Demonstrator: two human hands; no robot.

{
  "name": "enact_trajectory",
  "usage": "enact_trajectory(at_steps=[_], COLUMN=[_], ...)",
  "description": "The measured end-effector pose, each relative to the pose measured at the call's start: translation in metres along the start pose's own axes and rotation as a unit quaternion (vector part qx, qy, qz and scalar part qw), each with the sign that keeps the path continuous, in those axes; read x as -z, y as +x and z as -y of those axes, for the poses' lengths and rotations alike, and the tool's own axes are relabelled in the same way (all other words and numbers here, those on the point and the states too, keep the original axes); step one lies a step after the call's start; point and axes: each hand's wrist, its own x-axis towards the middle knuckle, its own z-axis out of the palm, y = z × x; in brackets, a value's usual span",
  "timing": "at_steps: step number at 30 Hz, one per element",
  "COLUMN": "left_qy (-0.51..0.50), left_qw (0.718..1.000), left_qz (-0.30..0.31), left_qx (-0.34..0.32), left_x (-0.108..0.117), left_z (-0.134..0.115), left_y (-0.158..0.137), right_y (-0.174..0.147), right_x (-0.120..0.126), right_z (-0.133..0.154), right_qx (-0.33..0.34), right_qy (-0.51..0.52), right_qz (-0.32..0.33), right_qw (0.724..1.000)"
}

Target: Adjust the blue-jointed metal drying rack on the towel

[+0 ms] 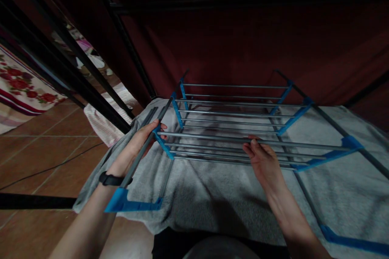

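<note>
A shoe rack (237,139) of grey metal tubes and blue plastic brackets lies on a grey blanket (200,198). My left hand (147,133) is closed around its left side tube, beside a blue bracket (164,145); some of the fingers are hidden behind the tube. With thumb and fingers, my right hand (261,156) grips a front crossbar near its middle. Several crossbars run between the two sides. At the near left, another blue bracket (133,206) joins the tube ends, with no crossbar visible on it. A dark band (111,179) circles my left wrist.
A dark red panel (231,48) with a black frame rises behind the rack. Black metal bars (75,77) slant down at the left. Beyond them are a tiled floor (54,158), a cable (54,166), a striped cloth (103,115) and a floral cloth (24,85).
</note>
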Motion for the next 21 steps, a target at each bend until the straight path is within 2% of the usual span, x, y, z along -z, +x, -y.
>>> enact_trajectory(at_steps=[5, 10, 18, 21], left_qy=[-0.028, -0.015, 0.004, 0.015], left_qw=[0.999, 0.996, 0.997, 0.999], left_qz=[-0.013, -0.013, -0.02, -0.024], left_qx=[0.037, 0.085, 0.069, 0.042], left_x=[-0.0029, -0.0013, -0.002, -0.0033], left_z=[-0.0056, -0.0062, -0.0064, -0.0069], left_y=[-0.0055, -0.0055, -0.0013, 0.0004], right_y=[-0.0004, -0.0004, -0.0009, -0.0017], right_x=[0.0012, 0.0022, 0.0015, 0.0003], right_z=[-0.0014, -0.0025, -0.0028, -0.0025], right_qx=[0.01, 0.016, 0.02, 0.024], right_qy=[-0.008, -0.013, -0.023, -0.032], right_qz=[0.001, 0.012, 0.017, 0.014], right_qw=[1.0, 1.0, 0.999, 0.999])
